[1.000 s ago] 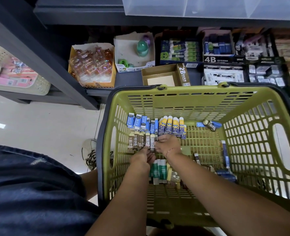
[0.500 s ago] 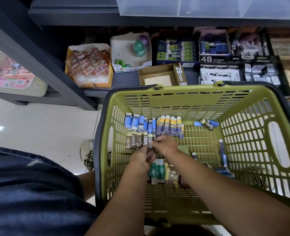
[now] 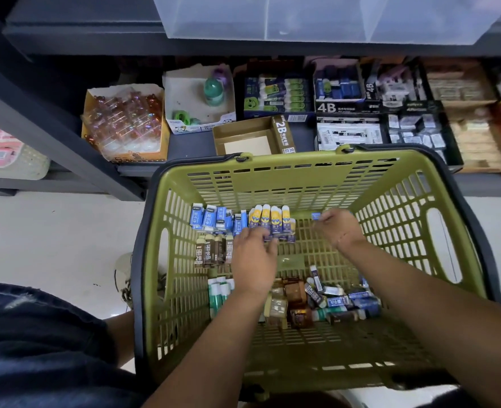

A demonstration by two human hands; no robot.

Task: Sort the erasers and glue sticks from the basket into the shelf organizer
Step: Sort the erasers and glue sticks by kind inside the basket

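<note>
The green basket [image 3: 461, 231] holds sorted rows: blue erasers [image 3: 214, 219], yellow-and-blue erasers [image 3: 272, 219], brown 2B erasers [image 3: 212, 251] and green glue sticks [image 3: 219, 293]. A loose pile of erasers and sticks [image 3: 331, 301] lies at the near right of the basket floor. My left hand [image 3: 253, 260] reaches over the middle with its fingers spread, the tips touching the lower ends of the yellow-and-blue row. My right hand [image 3: 339, 228] is at the far wall and pinches a small blue eraser [image 3: 317, 216] between thumb and fingers.
Behind the basket, the dark shelf carries an empty brown 2B box [image 3: 250, 136], a 4B box [image 3: 339, 92], a box of green-faced erasers [image 3: 278, 94], a white box with a green bottle [image 3: 197, 98] and an orange box [image 3: 124, 122]. A clear bin [image 3: 302, 19] hangs above.
My right hand left the brown 2B row and went right and forward to the blue eraser by the far wall. My left hand slid forward to the yellow-and-blue row.
</note>
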